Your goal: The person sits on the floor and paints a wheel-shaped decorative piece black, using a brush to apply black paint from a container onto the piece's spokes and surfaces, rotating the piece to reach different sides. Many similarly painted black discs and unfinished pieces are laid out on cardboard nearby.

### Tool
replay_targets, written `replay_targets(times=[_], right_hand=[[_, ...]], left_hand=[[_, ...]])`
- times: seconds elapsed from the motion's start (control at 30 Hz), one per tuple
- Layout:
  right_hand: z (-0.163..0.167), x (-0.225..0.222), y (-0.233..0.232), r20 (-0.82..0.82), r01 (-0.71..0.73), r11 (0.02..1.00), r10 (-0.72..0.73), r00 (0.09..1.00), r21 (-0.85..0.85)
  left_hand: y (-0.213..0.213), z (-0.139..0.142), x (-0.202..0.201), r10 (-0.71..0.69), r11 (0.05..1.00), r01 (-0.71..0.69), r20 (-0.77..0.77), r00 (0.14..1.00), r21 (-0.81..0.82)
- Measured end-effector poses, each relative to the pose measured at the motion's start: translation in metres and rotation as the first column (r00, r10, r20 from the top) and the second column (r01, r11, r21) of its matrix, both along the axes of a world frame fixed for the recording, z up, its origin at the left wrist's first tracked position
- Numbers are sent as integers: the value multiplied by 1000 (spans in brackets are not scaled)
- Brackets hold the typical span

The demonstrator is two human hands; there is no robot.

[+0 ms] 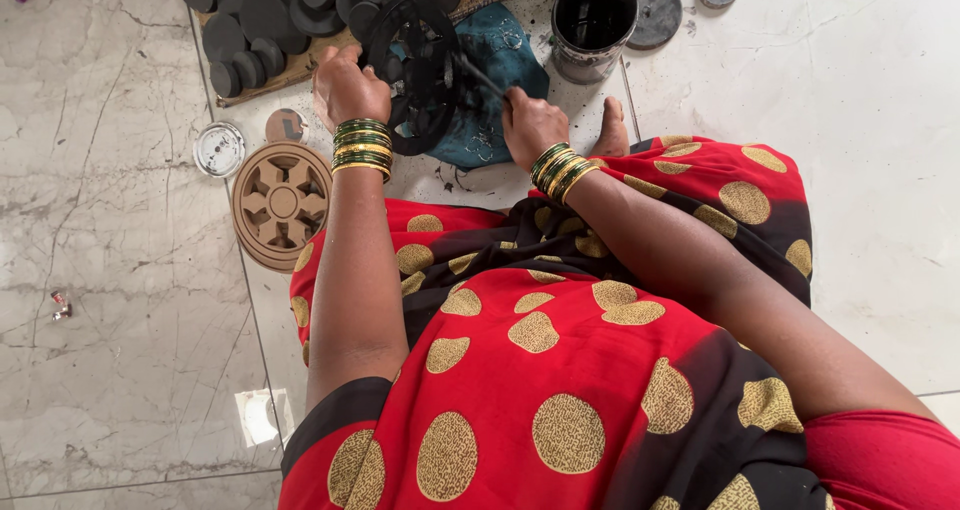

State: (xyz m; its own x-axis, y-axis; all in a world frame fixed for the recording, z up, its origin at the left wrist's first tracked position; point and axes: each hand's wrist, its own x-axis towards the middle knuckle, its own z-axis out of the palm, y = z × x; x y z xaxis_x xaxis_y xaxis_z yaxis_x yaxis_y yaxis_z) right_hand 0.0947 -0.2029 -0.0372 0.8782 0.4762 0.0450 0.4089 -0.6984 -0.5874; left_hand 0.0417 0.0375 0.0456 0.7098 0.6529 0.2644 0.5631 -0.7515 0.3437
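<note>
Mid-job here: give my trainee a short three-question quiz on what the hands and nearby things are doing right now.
1. True or false: the left hand holds the black cut-out wheel upright.
2. What does the right hand hold? A) brush B) spoon C) scissors
3. Fill in: the unpainted wooden wheel lies flat on the ____.

Key
1. True; its grip is on the wheel's edge.
2. A, a thin brush with its tip at the wheel, near the black paint tin.
3. Floor, beside a small round lid.

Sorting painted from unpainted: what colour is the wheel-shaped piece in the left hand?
Black, seen in the head view: wheel-shaped piece held by the left hand.
</note>
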Motion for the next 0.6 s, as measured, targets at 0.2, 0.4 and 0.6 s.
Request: replay_targets(times=[0.2, 0.4, 0.6], right_hand=[[-3, 6, -3, -1, -109, 991, 109, 994, -82], [5, 9, -1, 59, -35, 996, 40, 997, -83], [8, 7, 1, -30, -148, 979, 145, 989, -143]], left_hand=[[-1, 1, 0, 16, 1000, -16, -2, 1000, -17], [1, 2, -2, -3, 1000, 3, -10, 1000, 1], [3, 1, 0, 27, 999, -27, -19, 999, -20]])
